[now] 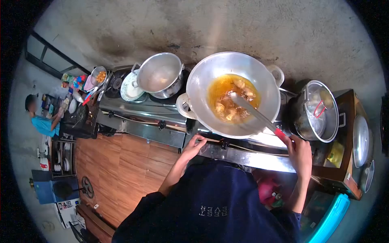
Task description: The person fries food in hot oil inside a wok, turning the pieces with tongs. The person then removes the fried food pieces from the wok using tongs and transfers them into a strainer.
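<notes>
My right hand (299,156) is closed around the red grip of a long metal cooking spatula (259,115). Its far end reaches into a large two-handled aluminium wok (194,85) on the stove. Brown pieces of food, perhaps meat, lie in bubbling golden oil (221,83) at the wok's bottom; the spatula's tip is among them. My left hand (193,146) is at the stove's front edge, below the wok's left handle. Its fingers are loosely bent and apart, with nothing seen in them.
Left of the wok stand a pot (160,75) and a pale plate (130,89). A deep pot (322,109) with a red-handled utensil stands right, near a wooden cabinet (344,121). A gas stove (251,156) runs along the wall. Another person (42,119) works far left.
</notes>
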The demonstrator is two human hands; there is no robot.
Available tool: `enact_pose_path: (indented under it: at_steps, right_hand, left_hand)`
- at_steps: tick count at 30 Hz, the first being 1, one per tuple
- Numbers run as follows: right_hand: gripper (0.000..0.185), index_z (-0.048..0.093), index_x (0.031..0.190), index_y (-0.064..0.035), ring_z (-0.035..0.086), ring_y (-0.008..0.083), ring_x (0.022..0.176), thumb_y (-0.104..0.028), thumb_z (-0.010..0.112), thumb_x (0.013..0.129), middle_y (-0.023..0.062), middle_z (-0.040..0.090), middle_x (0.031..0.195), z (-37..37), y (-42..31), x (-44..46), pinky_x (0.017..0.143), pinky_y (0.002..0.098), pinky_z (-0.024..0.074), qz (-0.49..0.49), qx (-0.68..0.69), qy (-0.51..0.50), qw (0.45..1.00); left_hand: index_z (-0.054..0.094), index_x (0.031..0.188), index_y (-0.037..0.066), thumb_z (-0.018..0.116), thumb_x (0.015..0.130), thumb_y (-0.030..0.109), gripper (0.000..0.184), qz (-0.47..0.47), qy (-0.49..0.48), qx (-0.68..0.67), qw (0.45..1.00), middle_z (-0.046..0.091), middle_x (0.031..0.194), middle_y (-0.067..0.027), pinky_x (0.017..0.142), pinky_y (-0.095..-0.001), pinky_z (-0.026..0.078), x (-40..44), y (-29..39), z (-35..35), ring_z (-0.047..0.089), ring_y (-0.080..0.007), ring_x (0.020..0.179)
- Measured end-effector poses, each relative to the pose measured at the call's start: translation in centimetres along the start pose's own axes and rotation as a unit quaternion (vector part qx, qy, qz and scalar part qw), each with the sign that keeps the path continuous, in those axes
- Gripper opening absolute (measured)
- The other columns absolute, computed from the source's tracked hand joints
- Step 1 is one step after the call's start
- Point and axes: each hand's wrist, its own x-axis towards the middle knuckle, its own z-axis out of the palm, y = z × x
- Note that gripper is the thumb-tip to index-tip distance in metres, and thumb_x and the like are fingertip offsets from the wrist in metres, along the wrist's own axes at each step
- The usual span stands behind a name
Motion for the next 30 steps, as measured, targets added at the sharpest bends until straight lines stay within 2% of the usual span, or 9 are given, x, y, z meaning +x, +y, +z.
enact_pose_path:
  at_steps: [4,7,11,17,20,25,30]
  right_hand:
    - [0.029,0.066,0.080,-0.0018,0.061,0.0400,0.066,-0.028,0.058,0.087,0.0229,0.059,0.066,0.8,0.6,0.2,0.060,0.0457,0.0469,0.018,-0.033,0.046,0.998]
    - [0.028,0.065,0.079,-0.0022,0.061,0.0402,0.069,-0.029,0.059,0.087,0.0232,0.060,0.068,2.1,1.0,0.4,0.062,0.0468,0.0475,-0.013,-0.039,0.049,0.998]
    - [0.029,0.067,0.083,-0.0033,0.062,0.0406,0.069,-0.031,0.058,0.088,0.0228,0.062,0.070,1.4,0.4,0.4,0.063,0.0467,0.0484,-0.028,0.010,0.005,1.000]
    - [0.033,0.063,0.080,-0.0022,0.062,0.0395,0.067,-0.034,0.056,0.089,0.0210,0.062,0.069,1.6,0.6,0.5,0.061,0.0467,0.0488,-0.002,-0.064,0.060,0.996]
    - [0.036,0.063,0.079,-0.0022,0.063,0.0387,0.065,-0.036,0.056,0.089,0.0207,0.061,0.065,3.2,1.2,0.7,0.059,0.0458,0.0489,-0.047,-0.044,0.061,0.996]
    - [0.035,0.064,0.082,-0.0026,0.063,0.0386,0.064,-0.036,0.056,0.089,0.0200,0.061,0.063,2.7,0.9,0.7,0.058,0.0446,0.0485,-0.054,0.018,0.043,0.997]
    - [0.036,0.062,0.082,-0.0032,0.062,0.0398,0.063,-0.037,0.054,0.090,0.0213,0.060,0.063,2.9,0.3,1.7,0.057,0.0463,0.0486,-0.017,-0.020,0.109,0.994]
  left_hand:
    - [0.054,0.105,0.011,0.062,0.089,0.029,0.025,-0.001,0.005,-0.004,1.000,0.058,0.099,0.0005,0.076,-0.0228,0.043,0.4,-0.7,0.0,0.057,-0.0100,0.091]
    - [0.054,0.110,0.013,0.061,0.089,0.032,0.028,-0.005,-0.030,-0.020,0.999,0.056,0.110,-0.0001,0.085,-0.0292,0.042,0.7,-1.3,-0.2,0.054,-0.0121,0.101]
    - [0.055,0.113,0.013,0.062,0.089,0.031,0.031,0.007,-0.022,-0.018,1.000,0.056,0.112,0.0010,0.085,-0.0302,0.043,0.7,-1.2,-0.2,0.055,-0.0118,0.101]
    - [0.055,0.113,0.013,0.062,0.089,0.030,0.031,0.021,-0.019,0.013,1.000,0.054,0.118,-0.0010,0.087,-0.0324,0.043,1.0,-2.0,-0.6,0.055,-0.0149,0.106]
    - [0.057,0.107,0.009,0.061,0.090,0.026,0.024,0.015,-0.008,-0.021,1.000,0.055,0.109,0.0005,0.085,-0.0256,0.043,0.5,-0.8,-0.1,0.053,-0.0101,0.099]
    - [0.057,0.108,0.010,0.060,0.090,0.028,0.025,0.008,-0.015,-0.015,1.000,0.055,0.109,0.0009,0.086,-0.0260,0.041,0.6,-0.9,-0.4,0.052,-0.0104,0.101]
    - [0.057,0.110,0.011,0.060,0.090,0.030,0.027,0.000,-0.018,0.004,1.000,0.055,0.111,0.0016,0.086,-0.0251,0.041,0.5,-0.7,-0.5,0.052,-0.0105,0.100]
